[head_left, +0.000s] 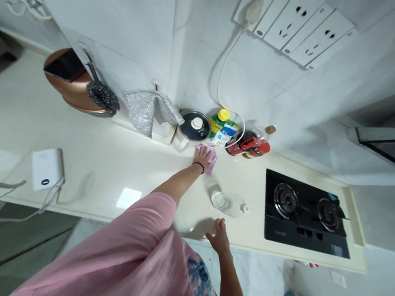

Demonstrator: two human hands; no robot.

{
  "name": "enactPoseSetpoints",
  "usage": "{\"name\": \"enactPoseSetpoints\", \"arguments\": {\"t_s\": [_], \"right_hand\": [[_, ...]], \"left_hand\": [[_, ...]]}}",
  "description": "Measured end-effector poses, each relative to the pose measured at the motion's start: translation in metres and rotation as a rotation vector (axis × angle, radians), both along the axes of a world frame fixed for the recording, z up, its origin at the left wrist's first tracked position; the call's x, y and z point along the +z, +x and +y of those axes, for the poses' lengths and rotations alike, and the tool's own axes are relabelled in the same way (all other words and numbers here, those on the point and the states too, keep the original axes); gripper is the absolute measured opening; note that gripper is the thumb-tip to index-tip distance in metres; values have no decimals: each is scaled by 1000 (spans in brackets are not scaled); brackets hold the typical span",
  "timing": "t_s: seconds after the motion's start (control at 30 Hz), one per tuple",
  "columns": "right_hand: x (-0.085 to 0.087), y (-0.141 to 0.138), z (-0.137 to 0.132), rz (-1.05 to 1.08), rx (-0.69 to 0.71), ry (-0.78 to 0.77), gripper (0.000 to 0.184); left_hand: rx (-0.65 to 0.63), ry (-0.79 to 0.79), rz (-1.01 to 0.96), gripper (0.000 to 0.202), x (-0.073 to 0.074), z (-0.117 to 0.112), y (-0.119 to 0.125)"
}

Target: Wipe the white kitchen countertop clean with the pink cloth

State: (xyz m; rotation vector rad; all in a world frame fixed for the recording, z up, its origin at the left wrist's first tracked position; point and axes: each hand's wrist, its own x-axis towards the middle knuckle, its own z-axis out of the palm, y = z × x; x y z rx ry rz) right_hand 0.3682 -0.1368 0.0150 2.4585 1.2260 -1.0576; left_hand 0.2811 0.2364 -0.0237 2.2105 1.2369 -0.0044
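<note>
My left hand [202, 157] lies on a pink-purple cloth [211, 164] at the back of the counter, just in front of a small light pot with a dark glass lid [195, 127]. Its fingers look spread and pressed down over the cloth, which shows beyond the palm. A dark bead bracelet circles that wrist. Over the counter's front edge, my right hand [219, 239] is open, thumb apart from the fingers, with nothing in it. Close beyond it, a clear plastic bottle with a white cap [229, 204] rests on its side, apart from the hand.
Sauce bottles [252, 146], a yellow-capped bottle [219, 121] and a packet [226, 134] stand against the wall beneath a hanging white cord [220, 75]. A black gas stove [303, 213] is at right. At left are a white box with cables [46, 170] and a hanging silver cloth [148, 110].
</note>
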Motion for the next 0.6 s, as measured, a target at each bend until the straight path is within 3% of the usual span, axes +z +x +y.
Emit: {"name": "enactPoseSetpoints", "arguments": {"t_s": [0.1, 0.2, 0.3, 0.37, 0.47, 0.6], "right_hand": [[-2, 0, 1, -17, -10, -31, 98], [-3, 0, -1, -30, 21, 15, 98], [-5, 2, -5, -40, 43, 35, 98], [-8, 6, -6, -38, 52, 17, 99], [-14, 12, -7, -26, 81, 3, 100], [-19, 16, -8, -50, 113, 23, 98]], "left_hand": [[-70, 0, -5, 80, 1, -32, 15], [-174, 25, -38, 80, -2, -80, 18], [-236, 59, -55, 80, -10, -120, 5], [-247, 79, -54, 79, -13, -134, -14], [-173, 103, -18, 79, -11, -129, -56], [68, 79, 101, 76, 7, -86, -134]]}}
